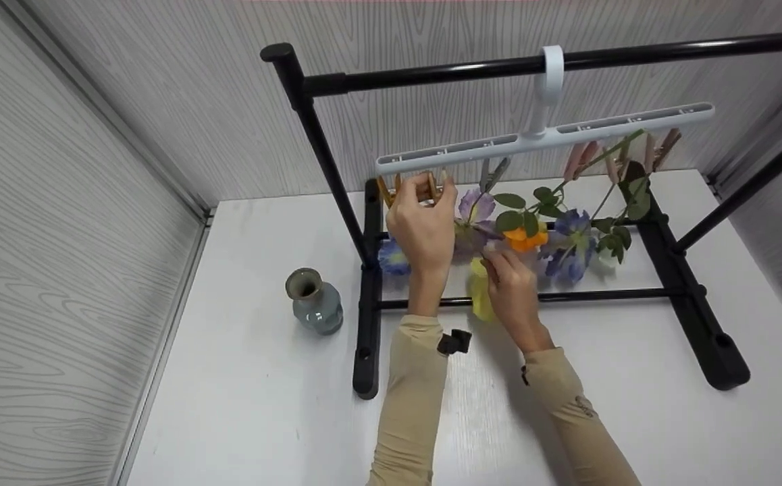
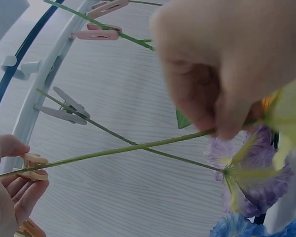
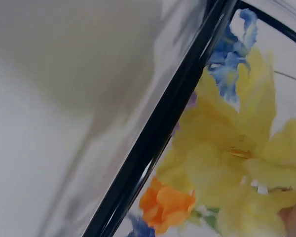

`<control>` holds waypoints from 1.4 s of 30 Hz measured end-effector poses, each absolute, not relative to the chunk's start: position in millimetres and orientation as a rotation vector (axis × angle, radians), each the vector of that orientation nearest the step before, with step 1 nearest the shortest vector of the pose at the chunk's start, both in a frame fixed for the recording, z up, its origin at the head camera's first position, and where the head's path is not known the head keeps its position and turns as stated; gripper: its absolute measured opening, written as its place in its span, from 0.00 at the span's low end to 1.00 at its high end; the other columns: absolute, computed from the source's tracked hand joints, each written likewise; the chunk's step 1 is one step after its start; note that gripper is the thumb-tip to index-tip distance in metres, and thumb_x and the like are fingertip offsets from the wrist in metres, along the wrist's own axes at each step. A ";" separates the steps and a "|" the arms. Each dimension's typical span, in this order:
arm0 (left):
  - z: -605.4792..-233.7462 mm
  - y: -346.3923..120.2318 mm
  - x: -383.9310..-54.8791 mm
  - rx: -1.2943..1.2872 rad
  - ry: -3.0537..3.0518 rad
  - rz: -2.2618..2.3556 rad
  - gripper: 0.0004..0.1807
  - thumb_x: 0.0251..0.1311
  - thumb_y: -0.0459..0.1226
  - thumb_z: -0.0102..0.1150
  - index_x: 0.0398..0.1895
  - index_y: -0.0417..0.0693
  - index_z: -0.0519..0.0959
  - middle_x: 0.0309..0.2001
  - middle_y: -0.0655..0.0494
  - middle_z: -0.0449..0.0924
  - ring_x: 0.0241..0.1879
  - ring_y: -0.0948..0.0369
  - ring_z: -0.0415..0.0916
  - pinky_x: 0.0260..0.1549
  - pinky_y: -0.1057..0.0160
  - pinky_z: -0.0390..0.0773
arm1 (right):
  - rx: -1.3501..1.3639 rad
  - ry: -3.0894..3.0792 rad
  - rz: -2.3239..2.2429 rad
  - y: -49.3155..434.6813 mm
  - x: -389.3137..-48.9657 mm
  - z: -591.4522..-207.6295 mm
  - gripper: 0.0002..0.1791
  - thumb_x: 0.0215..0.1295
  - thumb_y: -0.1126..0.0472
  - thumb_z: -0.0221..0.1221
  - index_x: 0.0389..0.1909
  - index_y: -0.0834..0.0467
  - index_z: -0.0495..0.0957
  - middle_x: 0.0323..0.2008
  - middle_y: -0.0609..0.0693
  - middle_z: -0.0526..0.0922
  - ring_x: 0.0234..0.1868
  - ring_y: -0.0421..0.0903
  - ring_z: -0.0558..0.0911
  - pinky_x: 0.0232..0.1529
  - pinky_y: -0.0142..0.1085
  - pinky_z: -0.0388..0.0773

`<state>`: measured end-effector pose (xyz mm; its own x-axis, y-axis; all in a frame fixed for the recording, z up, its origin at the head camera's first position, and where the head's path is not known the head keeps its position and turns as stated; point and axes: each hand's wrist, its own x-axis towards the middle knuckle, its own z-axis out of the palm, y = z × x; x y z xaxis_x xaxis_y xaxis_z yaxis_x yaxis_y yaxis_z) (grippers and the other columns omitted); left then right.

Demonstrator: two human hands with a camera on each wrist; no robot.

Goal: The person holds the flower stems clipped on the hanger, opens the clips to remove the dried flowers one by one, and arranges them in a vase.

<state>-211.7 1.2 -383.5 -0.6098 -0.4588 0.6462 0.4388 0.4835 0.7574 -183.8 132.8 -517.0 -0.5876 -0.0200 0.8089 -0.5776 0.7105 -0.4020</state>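
Observation:
My left hand (image 1: pixel 423 226) is raised to the white clip hanger (image 1: pixel 458 156), its fingers pinching a peach clothespin (image 2: pixel 35 168) under the bar. A long green stem (image 2: pixel 103 154) runs from that clothespin to my right hand (image 1: pixel 512 290), which pinches it just behind a yellow flower (image 3: pixel 227 153). The bloom hangs head down, close to the rack's lower bar. Beside it, a purple flower (image 2: pixel 251 170) hangs by its stem from a grey clothespin (image 2: pixel 64 109); the two stems cross in the left wrist view.
The hanger hooks over a black rack (image 1: pixel 425 79). Pink clothespins (image 1: pixel 580 160) hold more stems, with an orange flower (image 1: pixel 526 237) and a blue-violet flower (image 1: pixel 572 246). A blue flower (image 1: pixel 393 258) hangs at left. A grey-blue vase (image 1: pixel 318 309) stands left of the rack's foot.

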 end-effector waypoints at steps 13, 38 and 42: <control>-386.2 -3.5 -218.6 -0.106 -1.822 -1.151 0.05 0.56 0.27 0.69 0.26 0.39 0.82 0.23 0.51 0.82 0.24 0.58 0.80 0.28 0.66 0.78 | 0.494 -2.265 0.744 174.8 -170.9 -518.3 0.22 0.63 0.83 0.61 0.54 0.62 0.83 0.43 0.64 0.81 0.42 0.63 0.83 0.43 0.55 0.82; -404.7 -21.7 -221.0 -0.053 -1.903 -1.403 0.18 0.67 0.32 0.68 0.55 0.29 0.78 0.45 0.41 0.84 0.40 0.53 0.86 0.37 0.69 0.83 | 0.678 -2.220 0.490 198.2 -179.9 -481.3 0.12 0.57 0.86 0.61 0.36 0.70 0.84 0.33 0.62 0.79 0.33 0.59 0.81 0.33 0.50 0.81; -410.4 -25.4 -220.3 -0.098 -1.991 -1.363 0.13 0.68 0.30 0.66 0.51 0.30 0.80 0.42 0.42 0.86 0.37 0.53 0.86 0.37 0.67 0.83 | 0.734 -2.213 0.449 199.1 -184.2 -473.9 0.15 0.53 0.88 0.58 0.37 0.71 0.83 0.35 0.63 0.81 0.35 0.61 0.82 0.36 0.51 0.81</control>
<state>-220.3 -25.4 -410.4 -0.7445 -0.3166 0.5878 0.4332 0.4409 0.7861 -184.2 199.1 -473.9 -0.5555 -0.3640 0.7477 -0.6265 0.7744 -0.0885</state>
